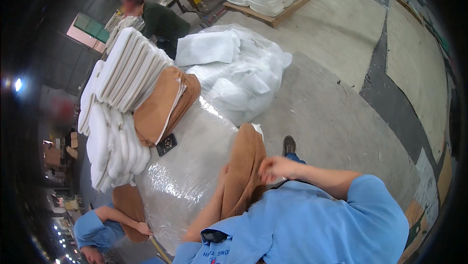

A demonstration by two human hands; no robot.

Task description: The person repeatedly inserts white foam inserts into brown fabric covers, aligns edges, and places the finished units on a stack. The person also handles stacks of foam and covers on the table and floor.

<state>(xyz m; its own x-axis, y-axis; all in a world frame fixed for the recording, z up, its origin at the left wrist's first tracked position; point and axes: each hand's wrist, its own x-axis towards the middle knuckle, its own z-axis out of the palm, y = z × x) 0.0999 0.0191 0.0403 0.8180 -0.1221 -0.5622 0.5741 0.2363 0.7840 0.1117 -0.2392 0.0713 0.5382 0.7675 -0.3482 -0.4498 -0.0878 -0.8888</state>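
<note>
Two hands meet one brown towel, draped at six o'clock over the plastic-wrapped bale. Left hand pinches its edge; right hand hovers, curled, holding nothing. Soft, light, floppy cloth, best taken by a folded edge.

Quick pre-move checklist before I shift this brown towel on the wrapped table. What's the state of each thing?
1. Left hand on the brown towel: ok, touching its edge.
2. Right hand grip: cannot tell, blurred.
3. Towel draped over the plastic-wrapped table: ok.
4. Stack of white towels clear of the hands: ok, apart at the far side.
5. Co-worker's hand at the table's near-left edge: not ok, close by.
</note>
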